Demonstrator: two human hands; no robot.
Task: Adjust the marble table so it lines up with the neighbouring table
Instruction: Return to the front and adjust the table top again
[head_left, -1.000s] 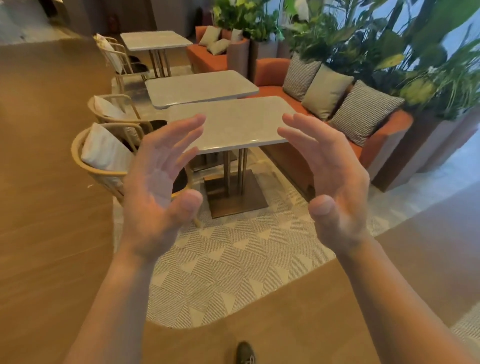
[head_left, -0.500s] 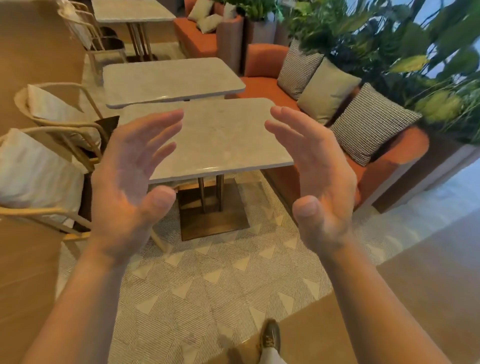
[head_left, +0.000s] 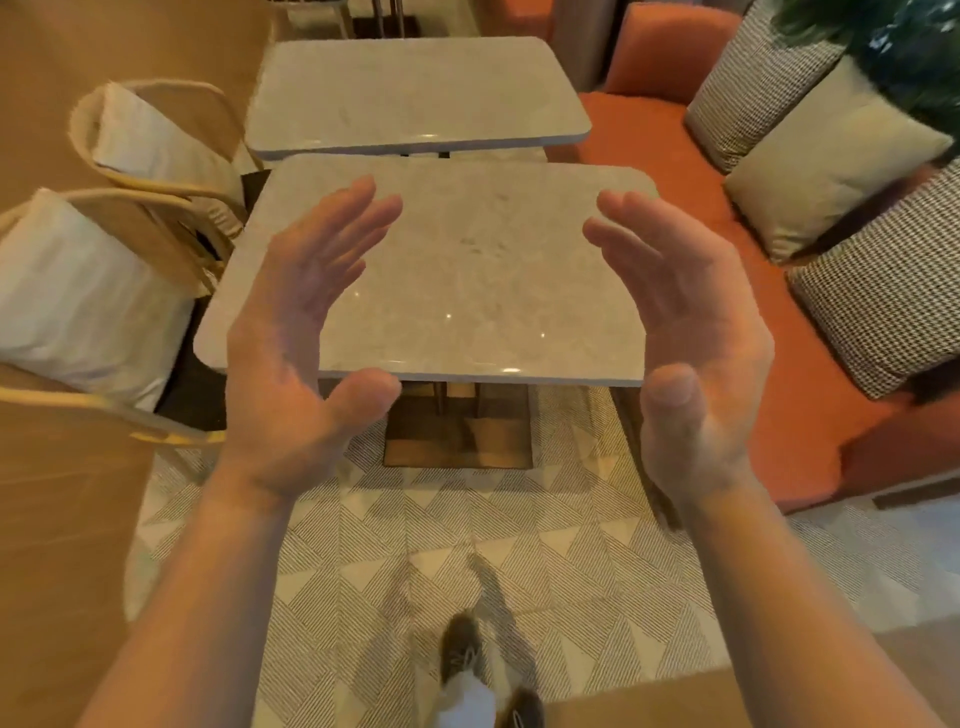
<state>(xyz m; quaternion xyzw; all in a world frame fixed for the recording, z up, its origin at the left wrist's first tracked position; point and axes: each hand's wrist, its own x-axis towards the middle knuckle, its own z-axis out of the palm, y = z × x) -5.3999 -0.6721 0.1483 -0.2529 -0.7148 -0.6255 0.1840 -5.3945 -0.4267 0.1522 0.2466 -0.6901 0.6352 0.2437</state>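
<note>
The grey marble table (head_left: 467, 270) stands right in front of me on a bronze pedestal base (head_left: 460, 436). Its top is skewed slightly against the neighbouring marble table (head_left: 415, 93) just behind it, and sits a bit to the right of it. My left hand (head_left: 306, 338) and my right hand (head_left: 685, 343) are raised in front of the near table, palms facing each other, fingers spread. Neither hand touches the table or holds anything.
Two rattan chairs with white cushions (head_left: 93, 291) crowd the tables' left side. An orange sofa (head_left: 810, 395) with several cushions runs along the right. A patterned rug (head_left: 467, 545) lies underfoot, and my shoe (head_left: 460, 654) shows at the bottom. Leafy plants (head_left: 893, 47) fill the top right corner.
I have walked up to the marble table, which now fills the view. Both hands stay raised, open and empty.
</note>
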